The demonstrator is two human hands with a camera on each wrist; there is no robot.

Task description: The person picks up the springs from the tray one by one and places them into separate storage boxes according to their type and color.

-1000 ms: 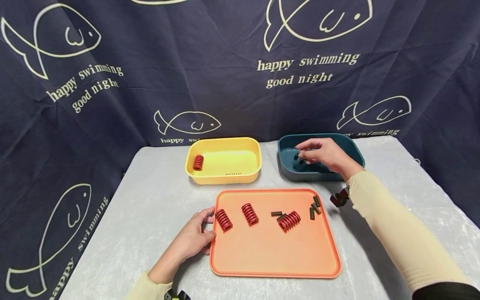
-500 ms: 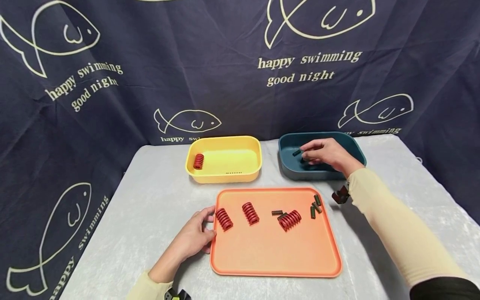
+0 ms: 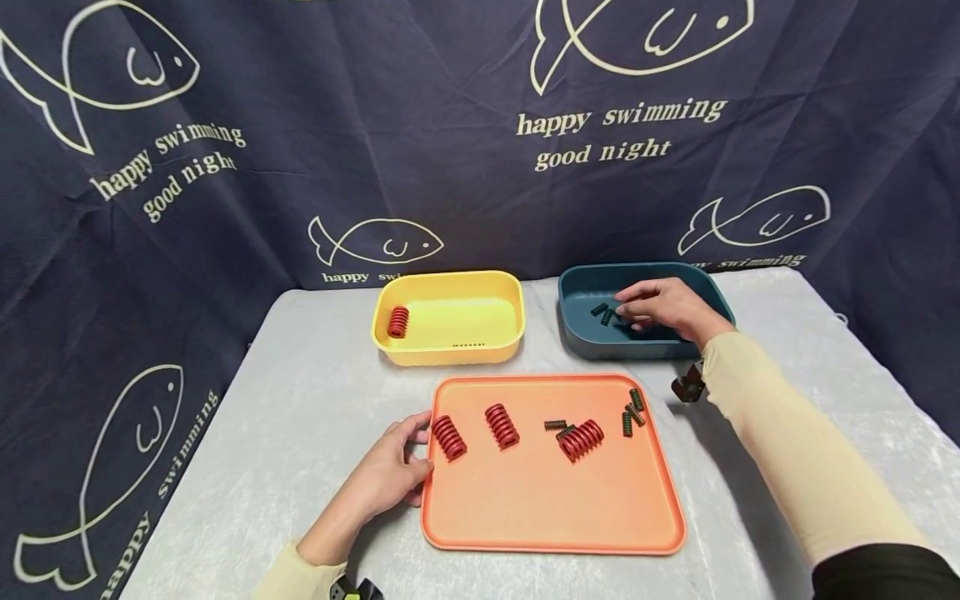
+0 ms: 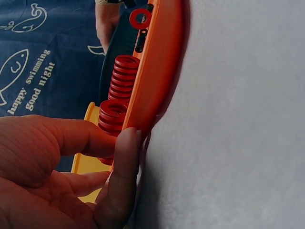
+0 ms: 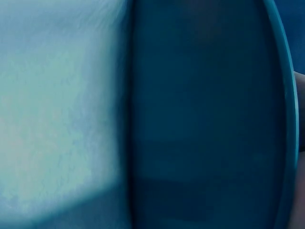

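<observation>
My left hand point(image 3: 392, 465) grips the left rim of the orange tray point(image 3: 555, 508); the left wrist view shows thumb and fingers around its edge. Two red coil springs point(image 3: 449, 438) point(image 3: 502, 427) lie at the tray's left. A third red spring point(image 3: 581, 440) lies by small dark green springs point(image 3: 555, 425) in the middle, and a few more small springs point(image 3: 627, 424) are at the right edge. My right hand point(image 3: 667, 307) is inside the dark blue bin point(image 3: 622, 343), fingers bent, beside small dark springs point(image 3: 599, 309). Whether it holds one is hidden.
A yellow bin point(image 3: 450, 358) with one red spring point(image 3: 397, 322) inside stands left of the blue bin, behind the tray. Grey cloth point(image 3: 315, 400) covers the table. A dark fish-print curtain point(image 3: 450, 150) hangs behind. The right wrist view shows mainly the blue bin's wall point(image 5: 209, 114).
My right hand has shifted slightly right within the blue bin, and small dark springs now show more plainly left of its fingertips. The left hand stays on the tray rim.
</observation>
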